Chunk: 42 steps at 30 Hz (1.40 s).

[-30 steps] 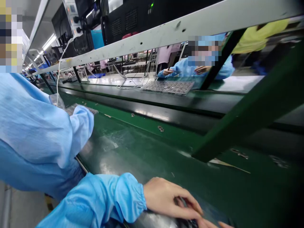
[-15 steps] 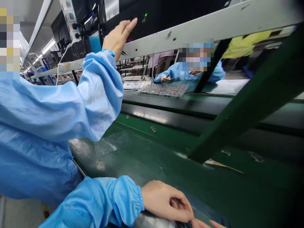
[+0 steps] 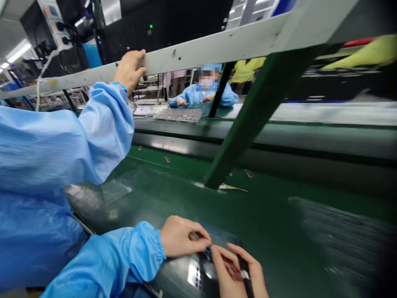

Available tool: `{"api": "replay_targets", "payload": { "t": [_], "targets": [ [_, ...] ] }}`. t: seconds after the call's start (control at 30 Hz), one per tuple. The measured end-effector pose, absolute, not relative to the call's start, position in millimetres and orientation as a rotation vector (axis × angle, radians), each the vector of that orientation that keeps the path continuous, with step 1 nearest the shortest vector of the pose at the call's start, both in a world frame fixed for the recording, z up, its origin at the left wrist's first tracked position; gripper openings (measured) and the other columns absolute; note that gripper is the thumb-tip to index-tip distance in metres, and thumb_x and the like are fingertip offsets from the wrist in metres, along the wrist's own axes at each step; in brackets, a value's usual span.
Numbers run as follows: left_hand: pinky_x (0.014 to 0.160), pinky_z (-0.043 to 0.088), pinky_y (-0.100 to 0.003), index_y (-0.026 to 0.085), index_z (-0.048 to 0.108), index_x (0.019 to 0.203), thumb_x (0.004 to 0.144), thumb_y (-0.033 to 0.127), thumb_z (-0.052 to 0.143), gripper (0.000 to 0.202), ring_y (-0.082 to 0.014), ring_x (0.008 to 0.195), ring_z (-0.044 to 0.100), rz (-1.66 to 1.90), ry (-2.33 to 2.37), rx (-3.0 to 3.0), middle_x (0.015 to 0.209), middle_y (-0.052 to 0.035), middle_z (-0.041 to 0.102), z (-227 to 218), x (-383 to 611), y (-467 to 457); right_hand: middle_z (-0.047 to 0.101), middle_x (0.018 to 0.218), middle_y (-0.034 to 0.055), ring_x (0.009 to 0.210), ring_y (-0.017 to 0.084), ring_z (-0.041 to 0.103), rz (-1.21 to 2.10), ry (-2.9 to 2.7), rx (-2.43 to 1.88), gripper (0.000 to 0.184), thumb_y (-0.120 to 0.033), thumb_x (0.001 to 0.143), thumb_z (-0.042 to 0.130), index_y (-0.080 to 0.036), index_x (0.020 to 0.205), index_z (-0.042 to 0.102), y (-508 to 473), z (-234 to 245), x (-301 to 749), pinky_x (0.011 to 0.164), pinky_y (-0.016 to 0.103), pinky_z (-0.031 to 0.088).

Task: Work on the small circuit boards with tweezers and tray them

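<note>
**Two hands meet on a small part over the tabletop**

Head view: the part (image 3: 207, 250) sits low in the view, near the middle, at the tips of the left hand (image 3: 184, 236), just above the near side of the tabletop (image 3: 161, 198). The left thumb and forefinger are closed in a pinch, seemingly on the part, with a rounded gap behind the tips. The right hand (image 3: 237, 269) comes in from the other side, its tips against or just beside the left ones; its fingers are bent around a slim black tool (image 3: 246, 275), which lies across the hand. Probably the tool is tucked there so that the fingertips stay free, while the two hands meet to steady something so small.

The part looks dark, with a bluish glint; fingers cover much of it, so its shape cannot be told. A clear tray (image 3: 344, 240), blurred, lies to the right, perhaps set aside within reach. A co-worker's hand (image 3: 128, 70) rests on the rail (image 3: 192, 53), maybe for support.
</note>
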<state>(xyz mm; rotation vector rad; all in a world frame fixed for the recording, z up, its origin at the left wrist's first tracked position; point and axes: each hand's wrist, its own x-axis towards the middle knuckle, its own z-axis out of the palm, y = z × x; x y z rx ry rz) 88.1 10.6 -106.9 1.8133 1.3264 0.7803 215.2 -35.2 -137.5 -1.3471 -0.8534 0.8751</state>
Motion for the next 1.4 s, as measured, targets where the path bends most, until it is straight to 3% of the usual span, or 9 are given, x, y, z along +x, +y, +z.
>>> {"api": "replay_targets", "payload": {
  "t": [0.17, 0.3, 0.43, 0.57, 0.73, 1.1, 1.27, 1.4],
  "targets": [
    [0.056, 0.046, -0.018, 0.014, 0.072, 0.082, 0.075, 0.026, 0.065, 0.015, -0.0118, 0.059, 0.063, 0.7, 1.268, 1.629, 0.07, -0.0006, 0.071, -107.1, 86.7, 15.7, 0.068, 0.085, 0.0046, 0.081, 0.02, 0.065, 0.845, -0.975, -1.368, 0.039, -0.04, 0.074, 0.071, -0.019, 0.104, 0.056, -38.3, -147.4, 217.7, 0.078, 0.031, 0.047],
    [0.058, 0.048, -0.02, 0.012, 0.07, 0.078, 0.076, 0.027, 0.062, 0.017, -0.0138, 0.062, 0.064, 0.687, 1.163, 1.451, 0.068, -0.0025, 0.069, -111.2, 85.3, 19.8, 0.067, 0.083, 0.003, 0.079, 0.019, 0.064, 0.879, -0.963, -1.347, 0.034, -0.035, 0.076, 0.069, -0.021, 0.102, 0.053, -38.4, -142.9, 216.2, 0.078, 0.031, 0.048],
    [0.059, 0.049, -0.023, 0.012, 0.067, 0.077, 0.074, 0.036, 0.066, 0.024, -0.0138, 0.061, 0.062, 0.678, 1.109, 1.363, 0.069, -0.0028, 0.067, -111.7, 83.4, 23.5, 0.067, 0.075, 0.001, 0.072, 0.019, 0.066, 1.078, -0.835, -1.249, 0.036, -0.038, 0.075, 0.069, -0.021, 0.101, 0.049, -33.9, -137.1, 216.3, 0.072, 0.032, 0.051],
    [0.058, 0.049, -0.022, 0.012, 0.065, 0.076, 0.073, 0.041, 0.068, 0.03, -0.0134, 0.061, 0.061, 0.662, 1.102, 1.316, 0.068, -0.0027, 0.064, -110.2, 81.5, 26.0, 0.068, 0.074, 0.0007, 0.076, 0.02, 0.067, 1.182, -0.715, -1.213, 0.038, -0.042, 0.076, 0.068, -0.022, 0.102, 0.049, -31.7, -138.2, 218.4, 0.077, 0.033, 0.051],
    [0.06, 0.05, -0.022, 0.011, 0.066, 0.078, 0.075, 0.038, 0.065, 0.027, -0.0132, 0.062, 0.062, 0.667, 1.085, 1.35, 0.072, -0.0042, 0.066, -111.4, 80.9, 27.3, 0.069, 0.077, -0.0008, 0.077, 0.018, 0.067, 1.261, -0.696, -1.13, 0.043, -0.036, 0.071, 0.075, -0.023, 0.101, 0.047, -31.2, -136.9, 217.8, 0.081, 0.033, 0.051],
    [0.061, 0.045, -0.019, 0.02, 0.071, 0.077, 0.083, 0.027, 0.061, 0.014, -0.0121, 0.066, 0.062, 0.866, 1.223, 1.867, 0.076, 0.0, 0.07, -113.4, 83.1, 16.9, 0.066, 0.07, -0.003, 0.07, 0.015, 0.064, 1.27, -0.623, -1.117, 0.048, -0.036, 0.066, 0.079, -0.022, 0.099, 0.047, -26.6, -145.2, 218.4, 0.071, 0.026, 0.049],
    [0.062, 0.046, -0.02, 0.021, 0.067, 0.077, 0.085, 0.034, 0.056, 0.019, -0.0123, 0.065, 0.06, 0.824, 1.196, 1.936, 0.076, 0.0005, 0.066, -111.3, 80.4, 15.7, 0.061, 0.066, -0.0054, 0.065, 0.013, 0.061, 1.188, -0.601, -1.103, 0.046, -0.036, 0.066, 0.077, -0.023, 0.098, 0.047, -26.8, -139.9, 212.2, 0.069, 0.025, 0.048],
    [0.063, 0.049, -0.023, 0.025, 0.066, 0.077, 0.08, 0.051, 0.055, 0.028, -0.0161, 0.066, 0.063, 0.71, 1.212, 1.859, 0.075, 0.0026, 0.068, -113.7, 75.4, 21.3, 0.057, 0.063, -0.0073, 0.059, 0.01, 0.056, 1.111, -0.641, -1.101, 0.038, -0.034, 0.065, 0.074, -0.023, 0.091, 0.049, -23.9, -141.3, 204.9, 0.066, 0.022, 0.046]
  ]
}}
